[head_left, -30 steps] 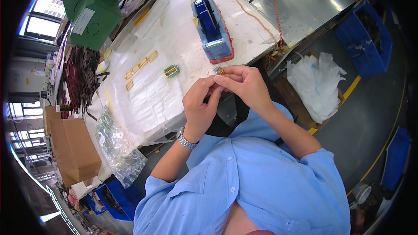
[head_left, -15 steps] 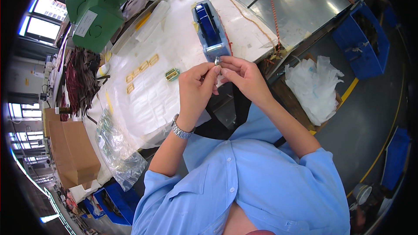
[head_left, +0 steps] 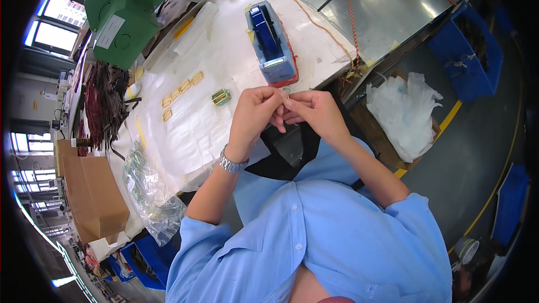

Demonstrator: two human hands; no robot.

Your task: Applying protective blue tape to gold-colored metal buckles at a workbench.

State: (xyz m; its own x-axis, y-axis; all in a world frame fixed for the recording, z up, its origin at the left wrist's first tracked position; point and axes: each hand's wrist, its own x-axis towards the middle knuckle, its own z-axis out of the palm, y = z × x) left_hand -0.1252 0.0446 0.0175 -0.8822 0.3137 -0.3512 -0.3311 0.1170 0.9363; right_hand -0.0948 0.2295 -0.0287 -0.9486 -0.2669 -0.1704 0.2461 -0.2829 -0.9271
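Above grey flooring (head_left: 471, 140), a white worktable (head_left: 315, 50) bears gold buckles (head_left: 185, 85).

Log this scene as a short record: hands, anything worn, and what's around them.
Hands: left hand and right hand together, fingertips on a small item, mostly hidden
Worn: silver watch
Beyond hands: blue tape dispenser
Left of hands: greenish-and-gold piece; farther left, gold frames
Right of hands: white plastic

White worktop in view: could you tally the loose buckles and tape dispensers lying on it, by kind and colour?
Plain gold rectangular buckles: 6
Green-and-gold buckle: 1
Blue tape dispenser: 1
Total: 8
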